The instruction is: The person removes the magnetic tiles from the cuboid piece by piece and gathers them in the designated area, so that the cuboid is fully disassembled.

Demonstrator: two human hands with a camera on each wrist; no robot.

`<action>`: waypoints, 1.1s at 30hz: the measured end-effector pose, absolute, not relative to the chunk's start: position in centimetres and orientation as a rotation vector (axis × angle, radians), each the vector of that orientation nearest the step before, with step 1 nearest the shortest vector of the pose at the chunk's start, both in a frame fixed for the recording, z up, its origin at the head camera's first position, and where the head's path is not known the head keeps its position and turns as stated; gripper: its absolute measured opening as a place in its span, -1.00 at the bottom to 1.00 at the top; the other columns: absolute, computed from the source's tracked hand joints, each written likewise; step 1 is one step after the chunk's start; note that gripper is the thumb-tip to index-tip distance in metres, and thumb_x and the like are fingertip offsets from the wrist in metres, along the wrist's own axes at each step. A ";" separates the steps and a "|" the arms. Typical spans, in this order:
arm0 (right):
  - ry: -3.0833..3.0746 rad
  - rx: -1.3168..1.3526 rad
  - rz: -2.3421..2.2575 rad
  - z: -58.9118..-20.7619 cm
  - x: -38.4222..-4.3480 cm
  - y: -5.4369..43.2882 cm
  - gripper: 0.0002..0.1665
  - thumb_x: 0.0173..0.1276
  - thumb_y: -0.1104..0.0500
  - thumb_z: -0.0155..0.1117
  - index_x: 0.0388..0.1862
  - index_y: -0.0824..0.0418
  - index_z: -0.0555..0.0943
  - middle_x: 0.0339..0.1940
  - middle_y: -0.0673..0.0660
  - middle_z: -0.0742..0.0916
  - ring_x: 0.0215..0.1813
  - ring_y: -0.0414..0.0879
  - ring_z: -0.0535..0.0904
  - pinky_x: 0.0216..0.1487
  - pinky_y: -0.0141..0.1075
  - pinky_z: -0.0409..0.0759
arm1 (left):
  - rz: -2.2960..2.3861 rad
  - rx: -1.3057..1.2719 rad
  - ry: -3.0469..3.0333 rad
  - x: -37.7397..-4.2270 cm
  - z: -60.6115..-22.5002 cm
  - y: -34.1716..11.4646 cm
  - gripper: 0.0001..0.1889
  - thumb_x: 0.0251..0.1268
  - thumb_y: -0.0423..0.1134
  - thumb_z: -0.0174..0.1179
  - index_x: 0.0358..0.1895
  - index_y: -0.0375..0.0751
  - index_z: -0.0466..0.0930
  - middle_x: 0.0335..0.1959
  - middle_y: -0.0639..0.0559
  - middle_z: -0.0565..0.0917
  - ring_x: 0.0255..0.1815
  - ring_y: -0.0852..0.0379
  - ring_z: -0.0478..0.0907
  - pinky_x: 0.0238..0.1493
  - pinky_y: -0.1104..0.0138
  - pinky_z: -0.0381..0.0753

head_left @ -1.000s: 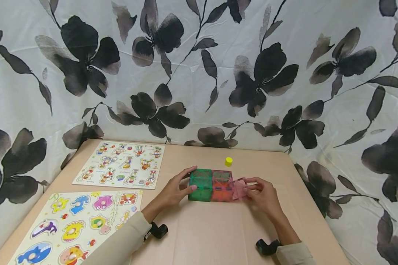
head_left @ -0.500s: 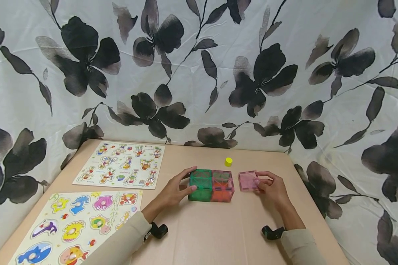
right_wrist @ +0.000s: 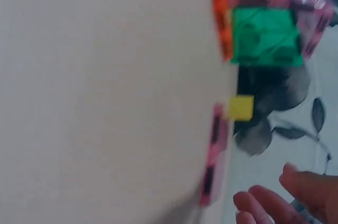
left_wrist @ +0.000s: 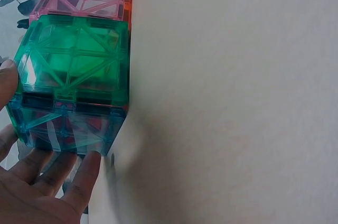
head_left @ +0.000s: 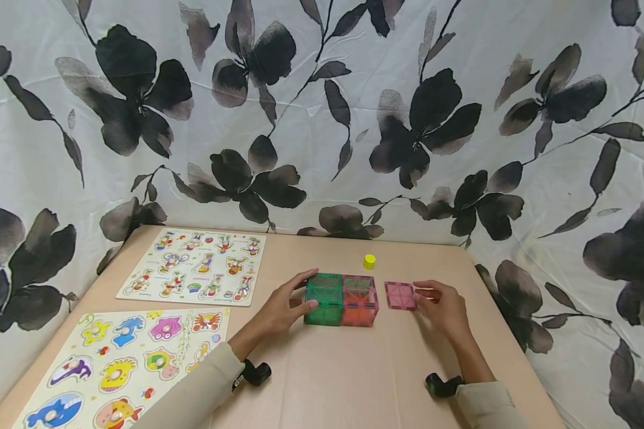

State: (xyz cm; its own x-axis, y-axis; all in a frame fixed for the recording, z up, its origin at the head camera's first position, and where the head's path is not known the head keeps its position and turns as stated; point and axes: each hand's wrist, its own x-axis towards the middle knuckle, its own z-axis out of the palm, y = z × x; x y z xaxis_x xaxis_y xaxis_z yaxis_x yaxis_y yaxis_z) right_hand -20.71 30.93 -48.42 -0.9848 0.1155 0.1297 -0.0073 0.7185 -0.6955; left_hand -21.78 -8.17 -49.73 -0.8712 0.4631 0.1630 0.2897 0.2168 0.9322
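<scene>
A box of see-through magnetic tiles (head_left: 340, 300) stands on the table, green on its left half and pink and orange on its right. My left hand (head_left: 285, 305) grips its left end between thumb and fingers. In the left wrist view the fingertips (left_wrist: 90, 163) meet a blue end tile (left_wrist: 68, 129), and a green tile (left_wrist: 74, 60) faces up. To the right of the box a loose pink magnetic tile (head_left: 400, 296) lies flat, apart from it. My right hand (head_left: 444, 307) hovers at that tile's right edge, its fingers (right_wrist: 253, 203) holding nothing in the right wrist view.
Behind the box stands a small yellow cylinder (head_left: 369, 261). Two picture puzzle boards, one far (head_left: 193, 265) and one near (head_left: 118, 363), lie on the left of the table (head_left: 343, 381). A floral cloth (head_left: 322, 119) hangs behind.
The pink tile has come away from the box's right end, moved right and been laid flat. My right hand has let go of it. The left hand keeps its grip.
</scene>
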 end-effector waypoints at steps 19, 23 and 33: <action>-2.594 0.206 1.743 -47.4 -19.7 23.3 -0.61 0.41 0.23 0.51 0.19 0.27 0.76 0.03 0.27 0.86 -0.06 -0.12 0.83 -0.07 -0.43 0.78 | 1.736 0.701 2.318 -21.8 -49.8 -8.2 -0.25 0.52 -0.29 0.31 0.67 0.15 0.23 0.67 -0.13 0.32 0.68 -0.23 0.27 0.46 -0.08 0.59; -2.540 0.208 1.792 -47.0 -19.7 23.1 -0.63 0.39 0.27 0.52 0.15 0.32 0.77 -0.06 0.32 0.85 -0.19 -0.12 0.85 -0.16 -0.34 0.83 | 1.732 0.708 2.327 -21.8 -49.7 -8.2 -0.25 0.51 -0.29 0.32 0.67 0.14 0.23 0.66 -0.12 0.33 0.69 -0.23 0.25 0.50 -0.12 0.53; -2.488 0.172 1.796 -45.4 -19.4 22.8 -0.64 0.42 0.27 0.48 0.17 0.30 0.77 -0.09 0.31 0.84 -0.18 0.03 0.85 -0.14 -0.29 0.85 | 1.726 0.714 2.338 -21.8 -49.8 -8.1 -0.24 0.50 -0.32 0.32 0.67 0.11 0.23 0.67 -0.14 0.32 0.69 -0.24 0.24 0.47 -0.13 0.57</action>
